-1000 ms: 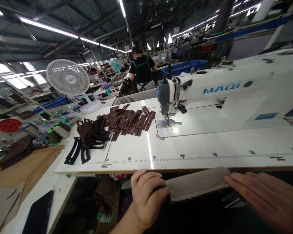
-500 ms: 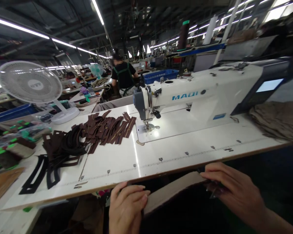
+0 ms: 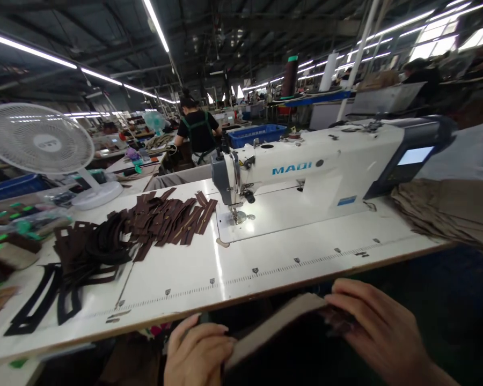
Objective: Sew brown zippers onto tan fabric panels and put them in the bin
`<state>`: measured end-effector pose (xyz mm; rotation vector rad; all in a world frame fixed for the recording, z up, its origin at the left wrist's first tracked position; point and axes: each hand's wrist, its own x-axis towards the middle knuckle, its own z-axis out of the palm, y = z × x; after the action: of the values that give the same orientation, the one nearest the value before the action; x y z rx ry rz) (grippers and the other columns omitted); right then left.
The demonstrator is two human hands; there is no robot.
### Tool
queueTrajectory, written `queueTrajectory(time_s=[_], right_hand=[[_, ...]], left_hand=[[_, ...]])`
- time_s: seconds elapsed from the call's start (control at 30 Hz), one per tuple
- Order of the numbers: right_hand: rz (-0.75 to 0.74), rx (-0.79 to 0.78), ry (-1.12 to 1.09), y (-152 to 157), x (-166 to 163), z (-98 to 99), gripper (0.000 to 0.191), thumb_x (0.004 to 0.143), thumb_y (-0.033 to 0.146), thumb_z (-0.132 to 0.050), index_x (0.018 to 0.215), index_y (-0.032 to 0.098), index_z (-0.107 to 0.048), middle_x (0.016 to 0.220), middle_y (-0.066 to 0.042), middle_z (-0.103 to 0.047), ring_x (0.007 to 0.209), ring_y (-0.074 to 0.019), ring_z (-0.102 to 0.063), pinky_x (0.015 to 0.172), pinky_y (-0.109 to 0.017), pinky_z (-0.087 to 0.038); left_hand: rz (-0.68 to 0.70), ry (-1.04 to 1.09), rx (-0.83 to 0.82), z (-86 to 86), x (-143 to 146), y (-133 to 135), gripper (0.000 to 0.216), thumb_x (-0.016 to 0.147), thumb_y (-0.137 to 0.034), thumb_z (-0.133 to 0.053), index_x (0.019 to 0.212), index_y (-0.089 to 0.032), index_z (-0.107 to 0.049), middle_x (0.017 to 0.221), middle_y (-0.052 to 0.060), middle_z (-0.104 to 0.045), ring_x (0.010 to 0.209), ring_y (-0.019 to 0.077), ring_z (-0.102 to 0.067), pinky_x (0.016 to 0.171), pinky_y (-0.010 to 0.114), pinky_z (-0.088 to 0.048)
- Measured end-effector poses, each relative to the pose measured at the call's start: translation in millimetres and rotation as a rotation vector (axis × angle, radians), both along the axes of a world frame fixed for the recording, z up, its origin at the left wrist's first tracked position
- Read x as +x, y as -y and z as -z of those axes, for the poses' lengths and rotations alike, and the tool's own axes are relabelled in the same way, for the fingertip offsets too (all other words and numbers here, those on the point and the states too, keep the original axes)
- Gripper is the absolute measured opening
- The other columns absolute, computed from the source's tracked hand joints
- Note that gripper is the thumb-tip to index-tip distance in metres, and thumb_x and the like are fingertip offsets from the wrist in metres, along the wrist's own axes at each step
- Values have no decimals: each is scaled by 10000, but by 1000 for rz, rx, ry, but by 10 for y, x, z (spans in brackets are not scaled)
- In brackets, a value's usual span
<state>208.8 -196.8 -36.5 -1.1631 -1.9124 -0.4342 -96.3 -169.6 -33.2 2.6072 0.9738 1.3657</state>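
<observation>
Below the front edge of the white sewing table (image 3: 265,252), both my hands hold a flat brown fabric piece (image 3: 273,324). My left hand (image 3: 197,354) grips its left end with fingers curled over the top. At the piece's right end, my right hand (image 3: 376,327) rests with fingers bent over the edge. The piece tilts up toward the right. Beneath it lies dark material that I cannot make out.
A white MAQI sewing machine (image 3: 326,166) stands on the table, needle at its left end. Dark brown strips (image 3: 169,214) and black cut pieces (image 3: 40,303) lie at the left. A white fan (image 3: 40,142) stands far left, folded tan fabric (image 3: 446,212) at the right. A person (image 3: 197,131) works behind.
The view has swung to the right and pulled back. My right hand has moved in from a flat reach to curl over the piece's right end; my left hand keeps its grip.
</observation>
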Motion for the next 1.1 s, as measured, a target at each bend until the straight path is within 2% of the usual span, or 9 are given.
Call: queueTrajectory(time_s=[0.1,0.2,0.27,0.33,0.43,0.53,0.73,0.9,1.1], right_hand=[[1,-94,-17,-55,-219,-104,174,912,315,-583,1032,191,-603,976,-55,-632,895,-171,-622,819,-265,-476],[-140,-279,-89,-142,-486,-204,182,910,388,-564,986,228,-603,948,-28,-626,854,-159,-610,755,-265,-479],[-236,-477,-137,-210,-637,-228,136,877,359,-580,934,240,-610,902,-12,-627,808,-162,-603,703,-278,-477],[-311,-780,-178,-272,-748,-215,145,844,369,-581,837,227,-609,823,-7,-620,744,-167,-586,653,-286,-460],[-399,-1186,-265,-334,-859,-149,280,846,437,-519,693,204,-548,686,1,-563,671,-170,-536,599,-285,-408],[-508,-1325,-424,-351,-937,-71,304,846,442,-468,678,192,-513,666,6,-512,672,-166,-488,595,-279,-371],[-558,-1353,-535,-332,-1041,-52,255,818,384,-439,666,183,-484,651,15,-461,651,-153,-433,588,-282,-326],[-529,-1311,-546,-307,-1105,-73,187,763,321,-441,637,184,-465,609,22,-433,613,-142,-398,546,-272,-308],[-498,-1218,-520,-277,-1142,65,167,783,261,-414,686,181,-525,659,11,-511,656,-158,-466,571,-271,-361]], left_hand=[[-71,149,-477,-46,105,17,145,873,-304,-631,769,-204,-650,755,4,-695,739,168,-662,775,274,-510],[-120,291,-921,-86,225,61,205,818,-363,-673,732,-176,-663,727,21,-678,705,176,-624,668,249,-482],[-97,398,-1093,-113,275,89,260,793,-410,-679,723,-160,-663,697,19,-657,677,165,-584,666,247,-455],[-61,501,-1183,-134,290,112,330,787,-467,-666,709,-147,-648,671,13,-620,650,146,-533,651,240,-425],[-38,557,-1237,-139,272,134,425,801,-549,-627,704,-135,-633,644,2,-562,618,124,-460,623,233,-381],[-54,567,-1251,-121,251,141,495,787,-617,-613,685,-132,-602,627,-7,-515,600,114,-411,592,227,-344],[-45,538,-1272,-123,248,117,534,770,-659,-599,654,-139,-566,597,-23,-461,570,104,-372,561,222,-312],[-118,483,-1196,-114,248,143,459,804,-583,-592,690,-140,-631,638,11,-568,613,136,-465,599,239,-366],[-128,491,-1141,-86,250,171,386,837,-502,-573,739,-137,-651,695,37,-621,660,158,-521,614,243,-404]])
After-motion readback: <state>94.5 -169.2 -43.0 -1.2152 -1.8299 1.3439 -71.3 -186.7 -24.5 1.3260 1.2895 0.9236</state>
